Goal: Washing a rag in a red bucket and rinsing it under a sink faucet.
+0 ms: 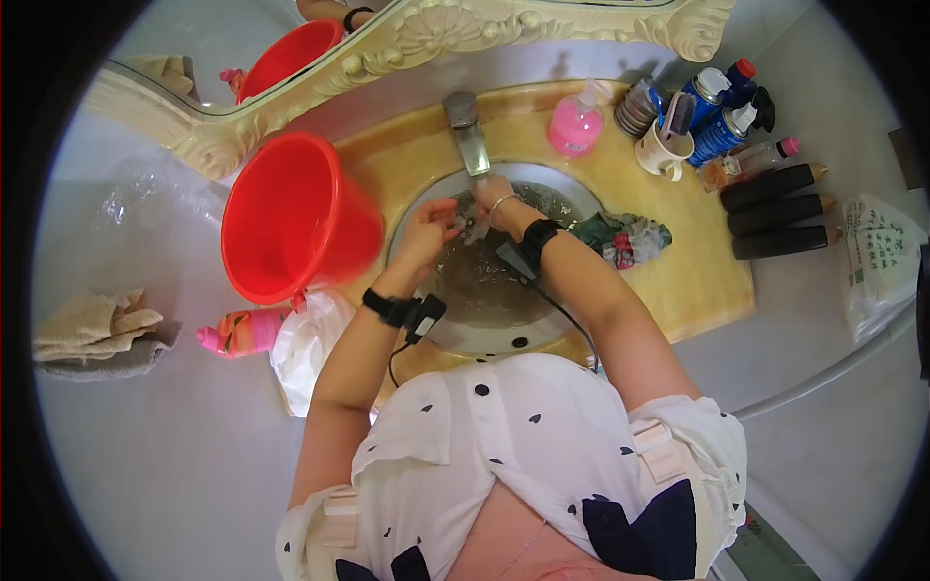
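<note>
Both my hands are over the oval washbasin (412, 215), just below the metal tap (469, 136). My left hand (429, 232) has its fingers curled toward the right one, as if pinching. My right hand (494, 200) is close under the spout, its fingers bent and partly hidden. Between the hands is a small pale, see-through thing (474, 230), too blurred to name; it may be wet cloth or falling water. Murky water (494, 290) with bubbles fills the basin. A bunched wet cloth (620, 240) in green, white and red lies on the basin's right rim.
Left of the basin stands a red bucket (281, 223), with a pink bottle (242, 332) and a white bag (308, 351) below it. A pink soap dispenser (575, 126), a cup (662, 155), spray cans (719, 133) and dark bottles (775, 215) line the counter's back right.
</note>
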